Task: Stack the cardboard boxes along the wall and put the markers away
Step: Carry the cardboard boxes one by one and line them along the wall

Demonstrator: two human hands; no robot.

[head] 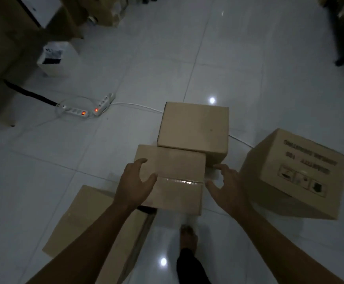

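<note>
Several cardboard boxes lie on the white tiled floor. A small taped box (175,175) sits in the middle. My left hand (135,182) is spread at its left edge, thumb over the top. My right hand (225,184) hovers open just off its right side, not touching. Behind it stands a plain box (194,126). A larger printed box (294,171) sits tilted at the right. A long flat box (89,220) lies under my left forearm. No markers are visible.
Two power strips (94,108) with red lights and a white cable (138,106) lie on the floor at left and behind the boxes. A white bin (56,58) and stacked boxes (0,44) stand far left. My foot (188,236) is below the taped box.
</note>
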